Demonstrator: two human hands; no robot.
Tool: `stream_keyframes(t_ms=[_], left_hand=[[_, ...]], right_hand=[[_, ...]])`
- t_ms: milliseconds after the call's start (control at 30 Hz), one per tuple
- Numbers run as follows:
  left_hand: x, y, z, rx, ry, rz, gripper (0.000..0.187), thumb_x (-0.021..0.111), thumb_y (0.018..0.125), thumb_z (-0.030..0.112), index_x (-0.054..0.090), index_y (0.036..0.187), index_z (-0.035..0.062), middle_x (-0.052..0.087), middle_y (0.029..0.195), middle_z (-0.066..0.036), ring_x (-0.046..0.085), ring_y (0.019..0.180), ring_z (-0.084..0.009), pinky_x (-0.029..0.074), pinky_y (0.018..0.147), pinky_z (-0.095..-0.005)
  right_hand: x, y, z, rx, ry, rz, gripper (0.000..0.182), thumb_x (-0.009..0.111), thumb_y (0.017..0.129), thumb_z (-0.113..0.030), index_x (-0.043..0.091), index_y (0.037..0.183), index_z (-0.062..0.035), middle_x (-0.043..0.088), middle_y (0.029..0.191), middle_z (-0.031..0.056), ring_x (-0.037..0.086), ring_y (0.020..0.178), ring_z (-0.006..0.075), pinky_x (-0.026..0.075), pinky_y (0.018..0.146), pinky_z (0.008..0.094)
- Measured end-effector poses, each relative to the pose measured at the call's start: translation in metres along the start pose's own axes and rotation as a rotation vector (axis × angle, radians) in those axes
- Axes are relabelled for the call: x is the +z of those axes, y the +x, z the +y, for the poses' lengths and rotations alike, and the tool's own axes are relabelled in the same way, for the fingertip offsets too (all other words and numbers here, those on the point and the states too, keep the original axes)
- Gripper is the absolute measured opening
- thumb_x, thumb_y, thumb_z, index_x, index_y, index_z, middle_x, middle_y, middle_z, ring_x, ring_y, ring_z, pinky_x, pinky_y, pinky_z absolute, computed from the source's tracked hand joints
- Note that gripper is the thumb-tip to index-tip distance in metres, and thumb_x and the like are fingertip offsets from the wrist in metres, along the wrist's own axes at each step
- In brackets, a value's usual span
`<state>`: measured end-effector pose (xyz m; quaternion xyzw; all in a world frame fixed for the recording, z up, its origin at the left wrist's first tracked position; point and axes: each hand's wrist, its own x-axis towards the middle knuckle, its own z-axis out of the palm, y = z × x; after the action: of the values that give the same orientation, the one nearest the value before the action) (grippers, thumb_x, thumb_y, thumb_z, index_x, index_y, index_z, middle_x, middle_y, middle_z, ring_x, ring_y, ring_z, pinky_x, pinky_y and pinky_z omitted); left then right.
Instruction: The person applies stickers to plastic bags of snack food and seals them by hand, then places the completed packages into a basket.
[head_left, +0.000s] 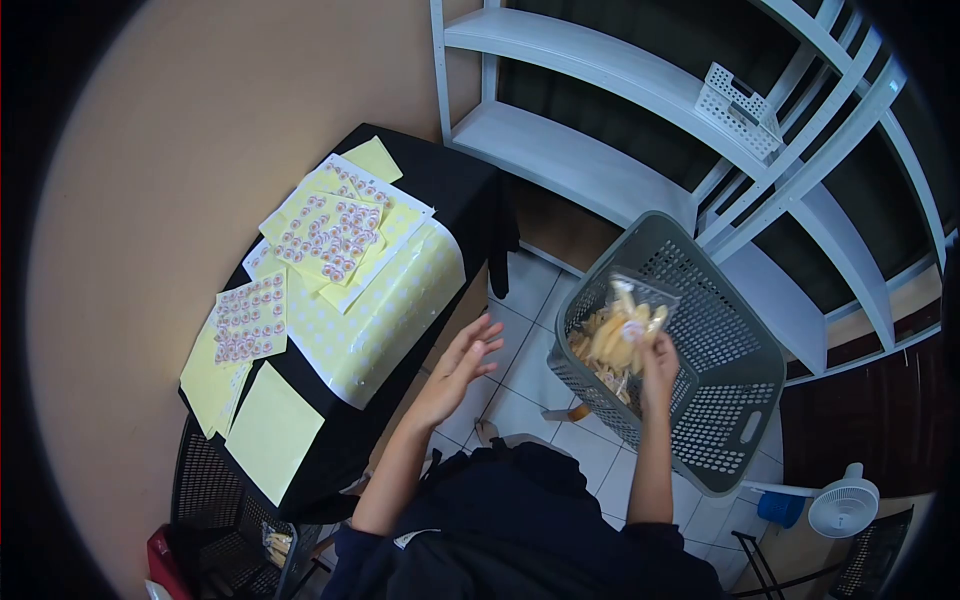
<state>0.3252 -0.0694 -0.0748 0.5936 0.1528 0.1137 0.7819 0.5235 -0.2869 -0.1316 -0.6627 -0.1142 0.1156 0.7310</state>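
My right hand (657,372) grips a clear plastic bag of pale yellow stick-shaped snacks (625,335), with a round label on its front. It holds the bag over a large grey perforated basket (725,425), where similar bags (590,335) lie along the left side. My left hand (462,372) is raised in the air between the table and the basket, its fingers apart and nothing in them. To its left, sheets of round stickers (335,240) lie on a black-covered table (465,195).
White shelves (570,150) stand behind, with a small white basket (738,110) on one. Below the table at left is a dark crate (215,510) with a bagged item inside. A white fan (843,508) and a blue bin (780,508) are at lower right.
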Motion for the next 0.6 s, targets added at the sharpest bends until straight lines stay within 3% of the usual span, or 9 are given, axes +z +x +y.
stream_keyframes(t_ms=[133, 200, 233, 300, 367, 433, 467, 533, 600], left_hand=[[-0.021, -0.02, -0.011, -0.088, -0.074, 0.12, 0.051, 0.034, 0.091, 0.037, 0.027, 0.129, 0.003, 0.039, 0.126, -0.013, 0.041, 0.113, -0.0206, 0.036, 0.089, -0.0342], [-0.035, -0.034, -0.02, -0.104, -0.104, 0.177, 0.05, 0.034, 0.091, 0.037, 0.028, 0.128, 0.003, 0.041, 0.124, -0.012, 0.042, 0.112, -0.0201, 0.037, 0.089, -0.0339], [-0.041, -0.041, -0.024, -0.125, -0.132, 0.228, 0.049, 0.034, 0.091, 0.036, 0.03, 0.127, 0.003, 0.043, 0.122, -0.012, 0.043, 0.11, -0.0196, 0.037, 0.088, -0.0335], [-0.048, -0.055, -0.03, -0.128, -0.123, 0.282, 0.051, 0.035, 0.09, 0.04, 0.032, 0.125, 0.0033, 0.045, 0.12, -0.01, 0.046, 0.107, -0.0191, 0.039, 0.086, -0.0325], [-0.06, -0.068, -0.042, -0.148, -0.159, 0.372, 0.051, 0.035, 0.09, 0.04, 0.032, 0.125, 0.0031, 0.046, 0.119, -0.01, 0.046, 0.107, -0.0188, 0.039, 0.085, -0.0325], [-0.066, -0.079, -0.046, -0.15, -0.169, 0.42, 0.05, 0.035, 0.09, 0.039, 0.032, 0.125, 0.0028, 0.046, 0.118, -0.01, 0.047, 0.106, -0.0183, 0.04, 0.084, -0.0322], [-0.069, -0.084, -0.049, -0.158, -0.17, 0.448, 0.049, 0.035, 0.09, 0.038, 0.033, 0.124, 0.0031, 0.047, 0.118, -0.01, 0.047, 0.105, -0.018, 0.04, 0.083, -0.0318], [-0.072, -0.09, -0.053, -0.145, -0.184, 0.509, 0.048, 0.035, 0.09, 0.038, 0.034, 0.124, 0.0033, 0.047, 0.117, -0.01, 0.048, 0.104, -0.0178, 0.041, 0.083, -0.0314], [-0.074, -0.098, -0.057, -0.172, -0.15, 0.55, 0.044, 0.035, 0.091, 0.037, 0.037, 0.121, 0.005, 0.049, 0.116, -0.009, 0.047, 0.105, -0.0171, 0.039, 0.084, -0.0315]], right_hand=[[-0.087, 0.057, 0.085, 0.059, -0.261, 0.137, 0.019, 0.06, 0.078, -0.009, 0.056, 0.093, 0.0016, 0.06, 0.086, 0.0065, 0.054, 0.07, 0.0094, 0.042, 0.062, 0.0208], [-0.105, 0.065, 0.106, 0.448, -0.82, 0.117, 0.02, 0.063, 0.075, -0.012, 0.058, 0.088, 0.0012, 0.061, 0.081, 0.0073, 0.057, 0.067, 0.0131, 0.045, 0.06, 0.0245], [-0.135, 0.078, 0.148, 0.446, -0.822, 0.109, 0.02, 0.063, 0.075, -0.012, 0.058, 0.088, 0.0012, 0.061, 0.081, 0.0073, 0.057, 0.067, 0.0131, 0.045, 0.06, 0.0245], [-0.179, 0.089, 0.234, 0.646, -0.704, 0.066, 0.026, 0.07, 0.067, -0.02, 0.063, 0.077, 0.0017, 0.062, 0.072, 0.0092, 0.058, 0.059, 0.0142, 0.046, 0.056, 0.0285], [-0.168, 0.081, 0.224, 0.679, -0.651, 0.041, 0.03, 0.07, 0.068, -0.021, 0.062, 0.084, 0.002, 0.062, 0.077, 0.0106, 0.061, 0.065, 0.0181, 0.048, 0.058, 0.0307], [-0.171, 0.079, 0.236, 0.741, -0.582, 0.188, 0.032, 0.069, 0.069, -0.023, 0.061, 0.087, 0.0018, 0.062, 0.082, 0.0121, 0.062, 0.068, 0.0218, 0.05, 0.06, 0.0331], [-0.172, 0.078, 0.232, 0.733, -0.585, 0.247, 0.04, 0.067, 0.071, -0.022, 0.055, 0.102, 0.0014, 0.059, 0.092, 0.0144, 0.062, 0.073, 0.0252, 0.051, 0.062, 0.0357], [-0.207, 0.082, 0.279, 0.605, -0.116, 0.249, 0.054, 0.064, 0.074, -0.027, 0.044, 0.117, -0.0002, 0.055, 0.104, 0.0162, 0.059, 0.087, 0.0262, 0.049, 0.069, 0.0444], [-0.199, 0.075, 0.249, 0.851, -0.171, 0.285, 0.049, 0.049, 0.084, -0.039, 0.039, 0.12, -0.0075, 0.053, 0.109, 0.0127, 0.054, 0.097, 0.0296, 0.041, 0.079, 0.0489]])
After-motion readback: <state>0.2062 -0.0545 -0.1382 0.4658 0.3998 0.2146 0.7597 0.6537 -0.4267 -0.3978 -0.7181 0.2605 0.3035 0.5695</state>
